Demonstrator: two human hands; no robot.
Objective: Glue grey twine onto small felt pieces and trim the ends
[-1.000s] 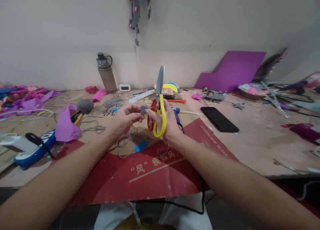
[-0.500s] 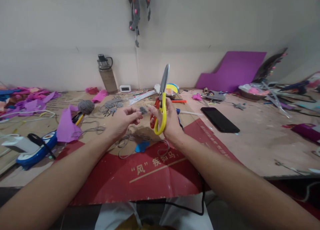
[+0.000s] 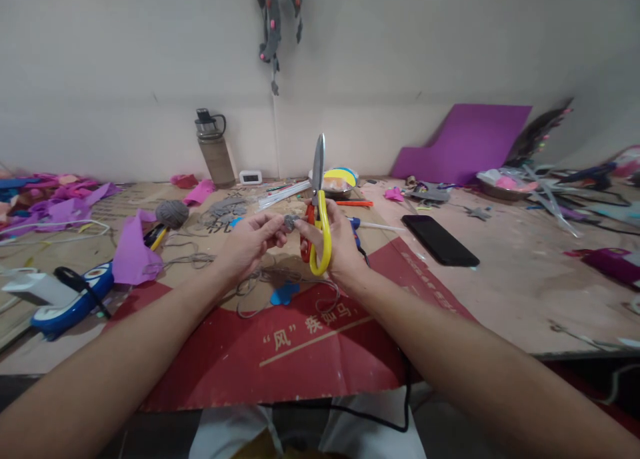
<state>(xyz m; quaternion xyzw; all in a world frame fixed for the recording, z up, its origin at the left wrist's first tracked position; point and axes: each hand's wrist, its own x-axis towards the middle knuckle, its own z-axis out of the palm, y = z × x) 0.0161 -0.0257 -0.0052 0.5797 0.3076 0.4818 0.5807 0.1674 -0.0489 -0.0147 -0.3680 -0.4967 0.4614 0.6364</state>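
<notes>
Between my hands is a small grey felt-like piece (image 3: 291, 222), its exact shape too small to make out. The fingertips of my left hand (image 3: 247, 242) pinch it from the left. My right hand (image 3: 345, 242) is wrapped around scissors (image 3: 326, 236) with one yellow and one red handle, blades closed and pointing up. The right thumb and fingertip also touch the grey piece. Loose grey yarn (image 3: 250, 287) and a blue scrap (image 3: 285, 294) lie beneath my hands on a red and brown cardboard sheet (image 3: 320, 372).
Left of my hands are a grey yarn ball (image 3: 173, 214), a purple scrap (image 3: 137, 252) and a blue power strip (image 3: 75, 306). Grey cutouts (image 3: 227, 209) lie behind them. A bottle (image 3: 215, 149) stands by the wall. A black phone (image 3: 440, 240) lies to the right.
The scissors have shifted left and become more upright. My left hand has moved slightly right, and the grey piece now sits between the fingertips of both hands.
</notes>
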